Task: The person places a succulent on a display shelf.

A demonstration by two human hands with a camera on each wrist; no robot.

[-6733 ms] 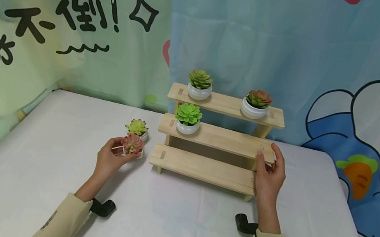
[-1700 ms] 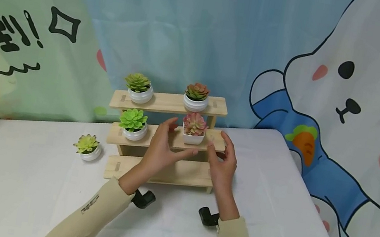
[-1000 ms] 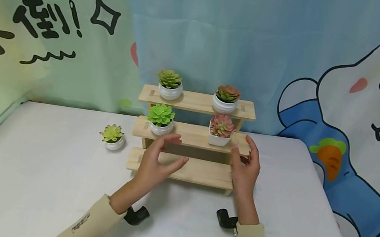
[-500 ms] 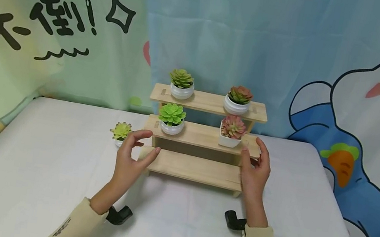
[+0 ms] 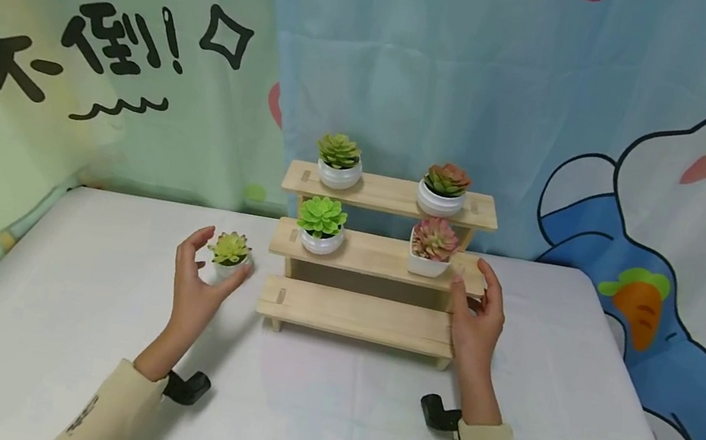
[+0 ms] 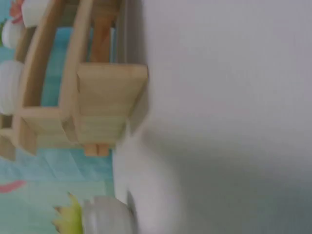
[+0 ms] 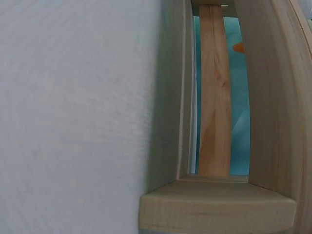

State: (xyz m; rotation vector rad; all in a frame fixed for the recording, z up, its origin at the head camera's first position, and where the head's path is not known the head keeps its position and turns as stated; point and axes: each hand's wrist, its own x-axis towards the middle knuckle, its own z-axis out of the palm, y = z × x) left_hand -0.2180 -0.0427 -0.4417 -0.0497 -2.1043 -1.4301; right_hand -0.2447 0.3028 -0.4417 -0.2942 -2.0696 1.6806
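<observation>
My left hand [image 5: 196, 295] reaches around a small yellow-green succulent [image 5: 230, 249] in a white round pot on the table, thumb at its right and index finger at its left, spread wider than the pot. In the left wrist view that pot [image 6: 108, 215] stands on the cloth with no finger visible on it. My right hand [image 5: 475, 326] grips the right end of the middle tier of a three-step wooden plant stand [image 5: 358, 314]. Its thumb lies at the front edge and its fingers at the end. No fingers show in the right wrist view.
On the top tier stand a green succulent [image 5: 339, 155] and a red-green one [image 5: 444, 185]. The middle tier holds a bright green succulent [image 5: 322, 221] and a pink one [image 5: 433, 245] in a square pot. A printed curtain [image 5: 420, 68] hangs behind the white table [image 5: 307, 407].
The pink succulent went from the table to the middle tier's right side. My left hand then drew back leftward to the yellow-green succulent. The right hand stays at the stand.
</observation>
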